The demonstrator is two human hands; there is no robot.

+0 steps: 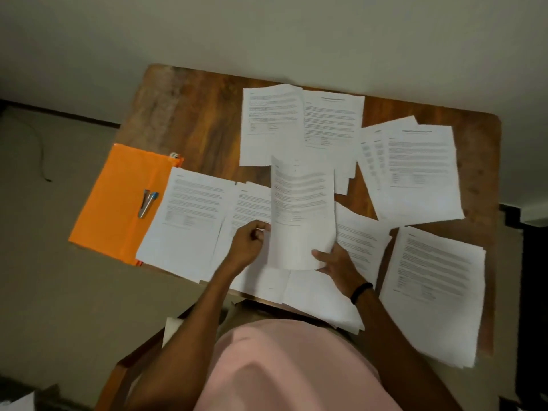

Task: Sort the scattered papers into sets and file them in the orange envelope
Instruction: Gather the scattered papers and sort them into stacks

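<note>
Several loose stacks of white printed papers are lying spread across a brown wooden table with rounded corners, many of them overlapping. The table's far edge is sitting against a plain pale wall, and a beige floor is showing to the left, with a dark skirting strip running where the floor meets the wall.

A flat orange envelope is resting at the table's left edge, partly overhanging it, with the nearest paper stack covering its right side. Two pens with blue ends are lying on the envelope.

Both hands are lifting one printed sheet above the middle of the table, and it is bowing slightly. The left hand is pinching the sheet's left edge with curled fingers. The right hand, wearing a black wristband, is gripping the sheet's lower right corner, thumb lying on top.

A pink shirt is filling the bottom of the view, and part of a wooden chair frame is showing beside it.
</note>
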